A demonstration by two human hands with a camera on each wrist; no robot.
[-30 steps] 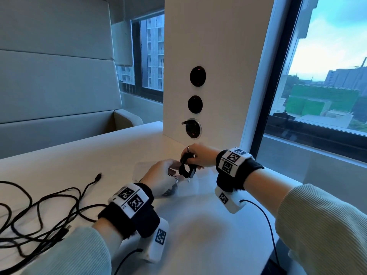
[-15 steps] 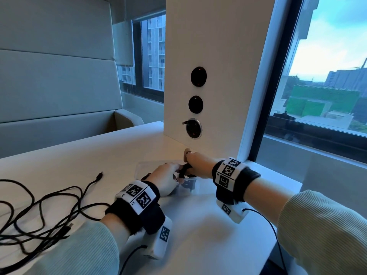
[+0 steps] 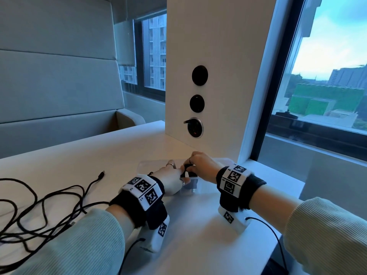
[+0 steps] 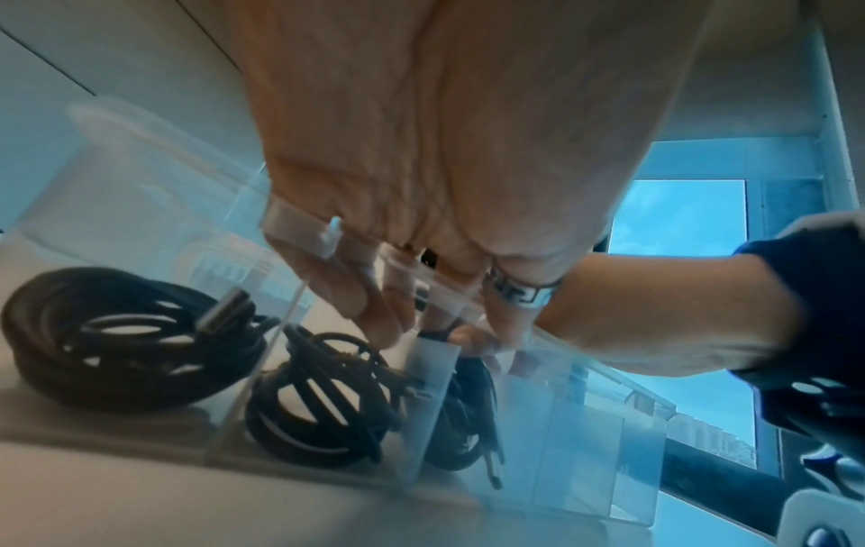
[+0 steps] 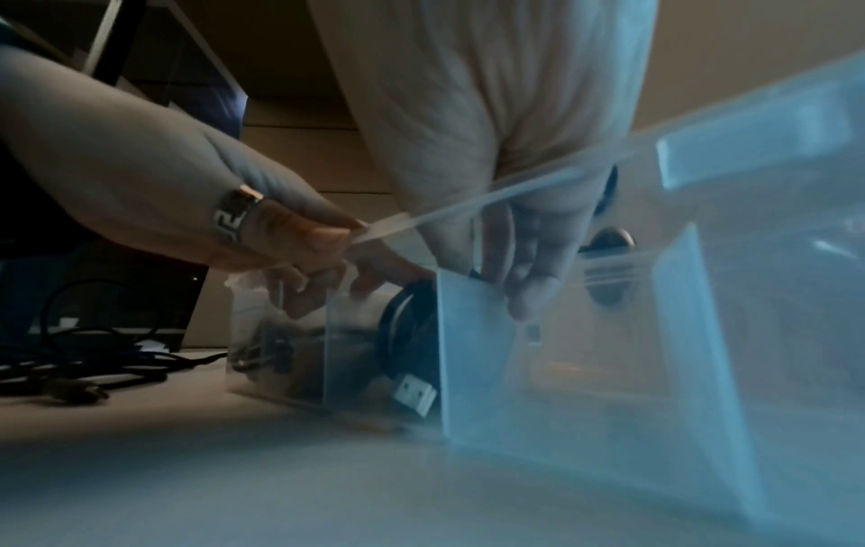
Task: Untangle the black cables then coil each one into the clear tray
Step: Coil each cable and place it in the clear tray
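Observation:
A clear tray (image 3: 147, 162) with dividers stands on the white table by the pillar. Two black coils (image 4: 126, 340) (image 4: 323, 399) lie in its left compartments. A third coiled cable (image 4: 468, 407) stands on edge in the adjoining compartment, its white USB plug (image 5: 414, 394) at the bottom. My left hand (image 3: 178, 176) and right hand (image 3: 191, 168) both reach down into the tray and grip the top of this coil (image 3: 187, 170). Their fingertips are partly hidden behind a divider (image 5: 477, 351). A tangle of loose black cables (image 3: 39, 211) lies on the table at the left.
The white pillar with round sockets (image 3: 195, 128) rises just behind the tray. A window ledge (image 3: 278, 175) borders the table on the right. One loose cable end (image 3: 101, 175) points toward the tray. Thin leads (image 3: 274, 235) run from my wrist cameras.
Both hands have moved forward and down with the coiled cable, from above the table into a compartment of the clear tray. The tangle at the left has not moved.

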